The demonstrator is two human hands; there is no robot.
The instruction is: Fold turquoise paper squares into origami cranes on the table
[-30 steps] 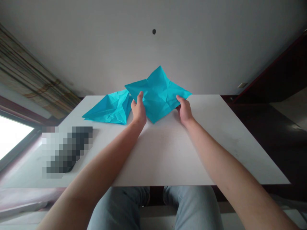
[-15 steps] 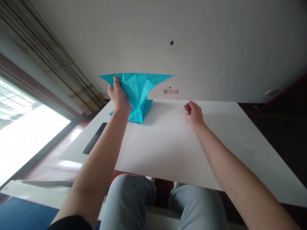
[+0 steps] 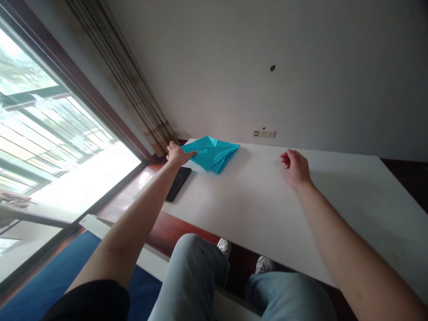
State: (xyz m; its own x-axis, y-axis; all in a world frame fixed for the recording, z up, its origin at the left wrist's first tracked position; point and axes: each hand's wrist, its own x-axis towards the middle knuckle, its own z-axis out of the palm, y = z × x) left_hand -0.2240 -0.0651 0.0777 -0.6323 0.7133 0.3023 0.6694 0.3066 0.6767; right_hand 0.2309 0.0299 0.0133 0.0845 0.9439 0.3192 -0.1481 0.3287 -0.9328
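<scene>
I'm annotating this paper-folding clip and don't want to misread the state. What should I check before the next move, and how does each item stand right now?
1. Blue paper lies on the white table, toward its far left: ok.
2. Left hand touches the paper's edge: ok.
3. Left fingers actually pinch the paper: cannot tell.
4. Right hand is empty and apart from the paper: ok.
5. Black flat object lies clear of the paper: ok.
6. Paper is a single sheet: cannot tell.
</scene>
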